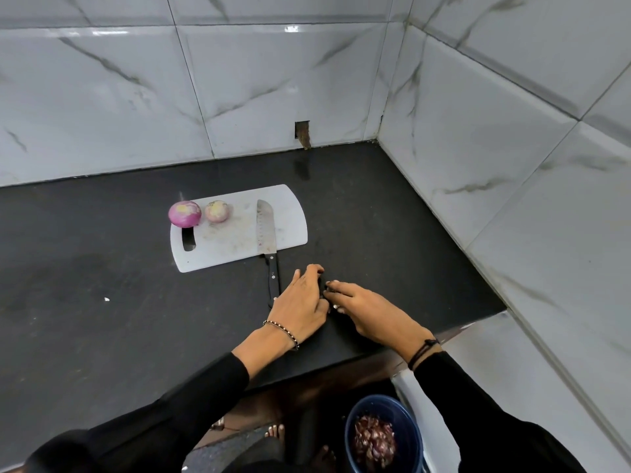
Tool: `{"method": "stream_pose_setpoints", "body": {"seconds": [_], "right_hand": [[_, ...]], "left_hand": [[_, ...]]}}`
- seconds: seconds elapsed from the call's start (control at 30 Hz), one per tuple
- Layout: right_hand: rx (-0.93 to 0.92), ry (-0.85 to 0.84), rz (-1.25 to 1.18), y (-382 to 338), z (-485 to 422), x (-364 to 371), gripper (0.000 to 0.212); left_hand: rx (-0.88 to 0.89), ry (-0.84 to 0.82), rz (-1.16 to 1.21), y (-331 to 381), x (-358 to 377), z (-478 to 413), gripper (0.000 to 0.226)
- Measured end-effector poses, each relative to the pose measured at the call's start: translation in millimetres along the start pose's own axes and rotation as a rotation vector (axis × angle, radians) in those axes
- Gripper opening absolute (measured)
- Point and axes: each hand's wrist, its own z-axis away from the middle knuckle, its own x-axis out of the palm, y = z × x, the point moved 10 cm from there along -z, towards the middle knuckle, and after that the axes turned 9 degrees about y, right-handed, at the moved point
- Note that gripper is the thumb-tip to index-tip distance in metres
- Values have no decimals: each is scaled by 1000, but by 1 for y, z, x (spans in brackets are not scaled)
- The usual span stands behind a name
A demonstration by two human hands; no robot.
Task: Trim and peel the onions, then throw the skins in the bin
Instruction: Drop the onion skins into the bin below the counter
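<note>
Both onions (184, 214) are lying upper left of the hands, well apart; left hand (300, 302) fingers (312, 269) curling, grasp indiscernible; right hand (368, 312) fingers (341, 287) lying straight on the bench (102, 302).

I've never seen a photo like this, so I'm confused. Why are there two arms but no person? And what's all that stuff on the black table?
The camera is worn on a person's head and looks down, so you only see their own arms in black sleeves. The left hand and right hand meet on the black counter, fingertips close together. It is too dark there to tell whether they pinch anything.

Beside the left hand lies a knife. Its blade rests on the white cutting board and its handle on the counter. At the board's far left corner sit a bigger purple onion and a paler smaller one, both peeled.

Down on the floor stands a blue bin with onion skins inside.
</note>
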Motion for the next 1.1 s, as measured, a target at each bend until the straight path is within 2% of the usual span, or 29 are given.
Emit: {"method": "stream_pose_setpoints", "body": {"seconds": [0.13, 0.23, 0.33, 0.53, 0.73, 0.83, 0.97, 1.1], "right_hand": [[-55, 113, 35, -10, 7, -10, 63], [-66, 189, 69, -16, 7, -17, 41], [-43, 176, 83, -17, -3, -18, 23], [120, 56, 105, -19, -22, -23, 18], [283, 96, 40, -10, -21, -16, 22], [343, 188, -94, -4, -16, -16, 22], [590, 428, -457, 30, 23, -26, 16], [770, 498, -794, 52, 77, -17, 10]], "left_hand": [[-12, 8, 34, -3, -4, 4, 50], [-19, 52, 78, -7, -10, 6, 47], [-25, 108, 110, -13, -14, 8, 46], [-40, 132, 155, -20, -14, 5, 43], [-40, 131, 204, -22, -8, 5, 45], [-26, 141, 227, -21, -7, 11, 44], [8, 166, 255, -15, -11, 19, 39], [84, 224, 301, 7, -18, 37, 28]]}}
